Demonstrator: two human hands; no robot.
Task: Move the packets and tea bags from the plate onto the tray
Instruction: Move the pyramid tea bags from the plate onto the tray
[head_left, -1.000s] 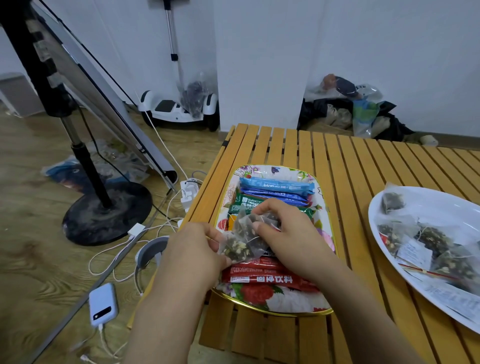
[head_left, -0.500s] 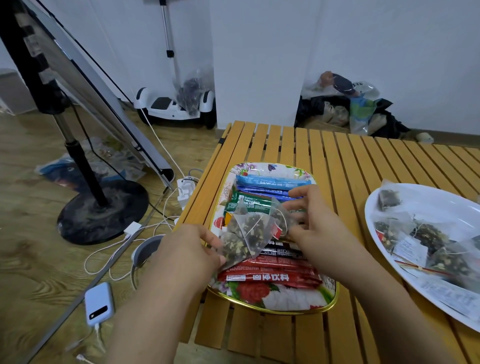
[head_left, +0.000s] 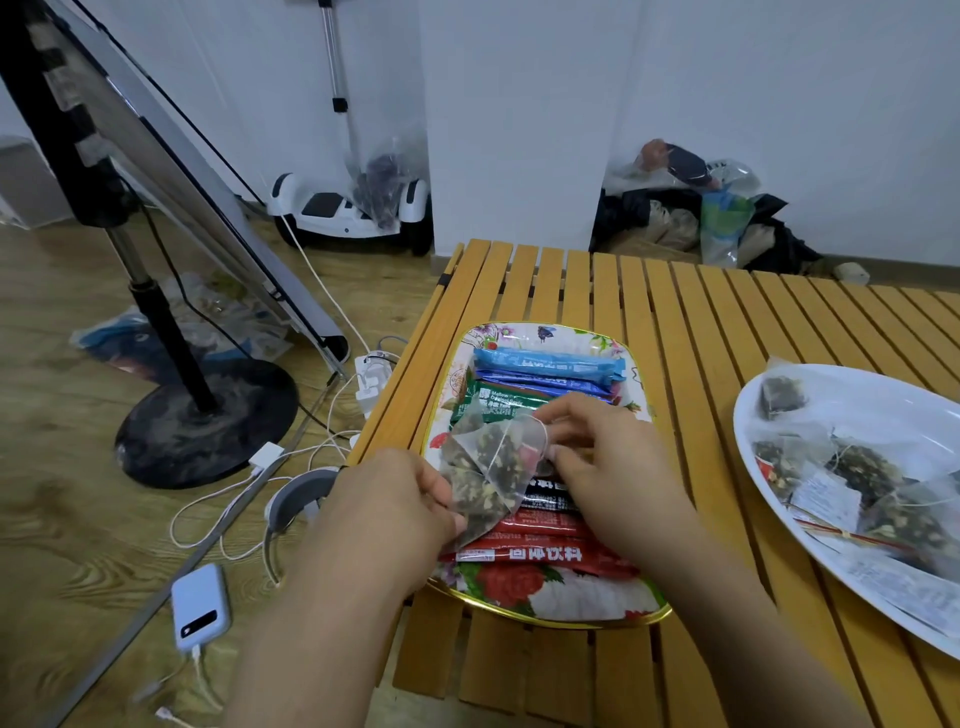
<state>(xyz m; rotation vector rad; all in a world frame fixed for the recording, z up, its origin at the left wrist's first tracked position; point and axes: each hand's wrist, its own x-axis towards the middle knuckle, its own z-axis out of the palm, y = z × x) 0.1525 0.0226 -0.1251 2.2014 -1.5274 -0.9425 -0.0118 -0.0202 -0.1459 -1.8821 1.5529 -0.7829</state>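
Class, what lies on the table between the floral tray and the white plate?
Nothing: in the head view, only bare wooden slats separate the floral tray from the white plate.

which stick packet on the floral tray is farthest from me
The light blue stick packet, at the far end of the floral tray. The darker blue, green, black and red packets all lie nearer.

Both forearms are reaching in from six o'clock, converging toward twelve. The left hand (head_left: 387, 501) is lying knuckles-up, its fingertips curling in toward three o'clock and pinching a tea bag (head_left: 488, 470). The right hand (head_left: 605, 462) is arching at three o'clock of it, fingers bending toward nine o'clock, pinching the same bag.
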